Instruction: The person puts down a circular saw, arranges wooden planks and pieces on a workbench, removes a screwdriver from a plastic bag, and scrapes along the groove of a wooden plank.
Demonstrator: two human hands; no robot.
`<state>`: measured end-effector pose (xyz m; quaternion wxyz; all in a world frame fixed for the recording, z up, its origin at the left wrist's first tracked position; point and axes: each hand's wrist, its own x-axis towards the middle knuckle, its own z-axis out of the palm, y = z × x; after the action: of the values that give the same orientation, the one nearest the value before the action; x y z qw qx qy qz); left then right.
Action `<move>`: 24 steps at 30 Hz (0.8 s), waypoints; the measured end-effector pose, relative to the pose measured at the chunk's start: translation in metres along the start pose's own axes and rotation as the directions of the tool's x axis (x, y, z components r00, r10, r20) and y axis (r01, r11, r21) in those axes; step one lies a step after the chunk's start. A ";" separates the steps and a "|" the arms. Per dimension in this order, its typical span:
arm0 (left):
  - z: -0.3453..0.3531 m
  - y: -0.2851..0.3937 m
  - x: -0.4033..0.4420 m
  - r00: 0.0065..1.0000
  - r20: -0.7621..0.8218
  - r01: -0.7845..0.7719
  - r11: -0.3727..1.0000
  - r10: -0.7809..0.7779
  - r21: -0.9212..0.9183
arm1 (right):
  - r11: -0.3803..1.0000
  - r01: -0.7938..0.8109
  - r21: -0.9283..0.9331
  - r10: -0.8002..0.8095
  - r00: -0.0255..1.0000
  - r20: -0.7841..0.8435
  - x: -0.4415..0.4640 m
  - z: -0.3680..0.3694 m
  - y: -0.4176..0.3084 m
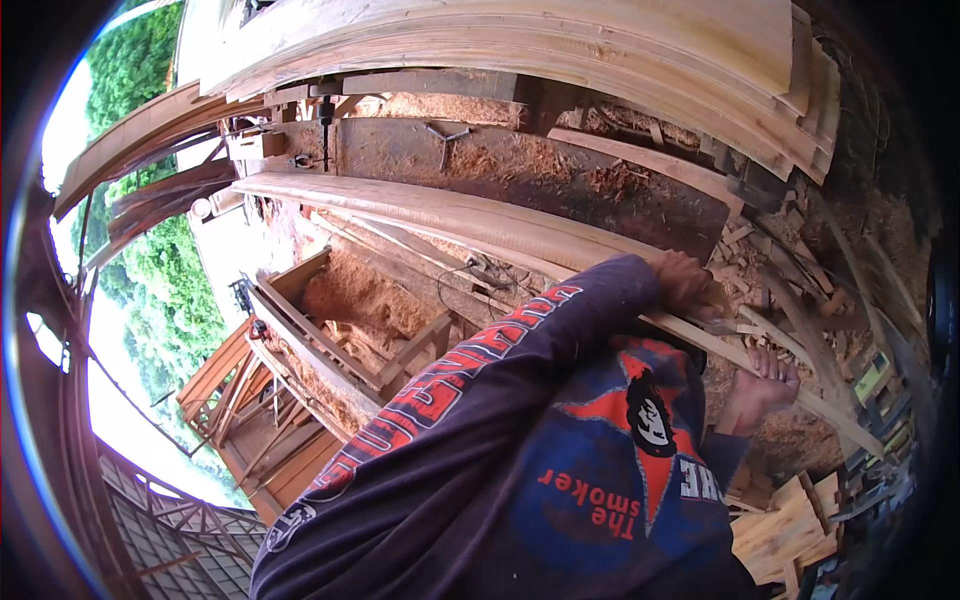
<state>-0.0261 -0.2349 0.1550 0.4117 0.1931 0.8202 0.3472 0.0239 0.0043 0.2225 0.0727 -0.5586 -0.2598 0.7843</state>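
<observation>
A narrow wooden strip (838, 420) runs slantwise past the front of my torso, down to the right. My right hand (766, 386) is closed around it, fingers curled over the top. Further up, my left hand (684, 282) reaches across my body with its fingers bent, beside the right end of a long pale plank (450, 212). A small light-coloured bit of wood shows at the left fingertips; what exactly the fingers hold is partly hidden. The left sleeve covers part of the plank and strip.
Behind the plank stands a dark, shaving-strewn bench (400, 150) with a three-armed metal handle (446, 136). Wide stacked boards (560, 40) lie beyond. Sawdust (365, 295) fills a wooden frame at left. Offcuts (790, 265) litter the right, with more wood pieces (785, 530) below.
</observation>
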 end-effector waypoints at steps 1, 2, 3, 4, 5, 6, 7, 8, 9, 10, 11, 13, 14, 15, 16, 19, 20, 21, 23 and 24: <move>-0.001 0.000 0.000 1.000 0.015 0.007 1.000 -0.007 0.008 | 1.000 0.001 0.012 -0.001 1.000 0.014 0.003 -0.003 0.000; 0.000 0.000 0.000 0.999 0.030 0.016 1.000 -0.016 0.016 | 1.000 0.001 0.022 -0.002 1.000 0.028 0.004 -0.004 0.000; 0.001 -0.002 0.000 0.999 0.028 0.019 1.000 -0.020 0.019 | 1.000 -0.003 0.024 0.002 1.000 0.030 0.006 -0.004 0.002; 0.005 -0.002 0.002 1.000 0.012 0.021 1.000 -0.021 0.011 | 1.000 0.008 0.020 -0.008 1.000 0.023 0.006 -0.005 0.002; 0.009 -0.003 0.003 1.000 -0.007 0.021 1.000 -0.021 0.003 | 1.000 0.019 0.017 -0.020 1.000 0.019 0.007 -0.005 0.002; 0.009 -0.003 0.003 1.000 -0.018 0.017 1.000 -0.017 0.013 | 0.999 0.021 0.025 -0.022 0.999 0.032 0.007 -0.005 0.001; 0.010 -0.003 0.003 1.000 -0.025 -0.001 1.000 0.001 0.003 | 1.000 0.013 -0.009 -0.013 1.000 -0.010 0.006 -0.006 0.001; 0.006 -0.003 0.002 0.999 -0.040 -0.016 1.000 0.016 0.002 | 0.999 -0.001 -0.038 -0.001 0.999 -0.042 0.008 -0.006 0.004; 0.004 -0.002 0.001 0.999 -0.042 -0.002 1.000 0.002 0.010 | 1.000 -0.002 0.001 0.002 0.997 -0.072 0.015 -0.012 0.007; 0.005 -0.005 0.001 0.999 -0.035 -0.014 1.000 0.015 0.025 | 1.000 -0.010 0.010 0.010 0.999 -0.044 0.022 -0.019 0.009; 0.007 -0.006 0.002 0.997 -0.063 -0.031 0.999 0.033 0.034 | 1.000 -0.004 0.019 0.006 0.997 -0.079 0.024 -0.020 0.012; 0.007 -0.006 0.002 0.994 -0.102 -0.037 0.998 0.042 0.051 | 1.000 0.003 0.018 -0.001 0.994 -0.109 0.030 -0.023 0.016; 0.006 -0.005 -0.001 0.990 -0.122 -0.062 0.996 0.068 0.059 | 1.000 -0.006 0.018 0.008 0.995 -0.094 0.035 -0.024 0.017; 0.006 -0.005 -0.003 0.986 -0.139 -0.089 0.994 0.097 0.065 | 0.998 -0.031 0.048 0.035 0.995 -0.088 0.043 -0.027 0.017; 0.008 -0.007 -0.004 0.984 -0.148 -0.087 0.994 0.096 0.071 | 0.996 -0.052 0.077 0.058 0.995 -0.082 0.048 -0.030 0.016; 0.019 -0.019 0.002 0.917 -0.392 -0.094 0.995 0.074 -0.033 | 1.000 0.009 0.024 -0.008 1.000 -0.025 0.040 -0.021 0.022; 0.017 -0.014 -0.004 0.908 -0.409 -0.105 0.994 0.089 -0.017 | 0.999 0.028 0.016 -0.028 0.999 -0.046 0.041 -0.020 0.024; 0.013 -0.010 -0.020 0.871 -0.441 -0.186 0.976 0.217 0.113 | 0.999 0.037 0.008 -0.037 0.998 -0.054 0.039 -0.019 0.025; 0.003 0.002 -0.064 0.834 -0.413 -0.253 0.918 0.367 0.305 | 0.997 0.083 -0.008 -0.083 0.996 -0.025 0.031 -0.013 0.029; -0.001 0.011 -0.085 0.845 -0.366 -0.254 0.895 0.390 0.367 | 0.992 0.125 -0.026 -0.126 0.992 -0.020 0.025 -0.008 0.031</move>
<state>0.0229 -0.2787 0.2093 0.1205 0.3091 0.8891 0.3153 0.0277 -0.0097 0.1840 0.1178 -0.5504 -0.3035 0.7688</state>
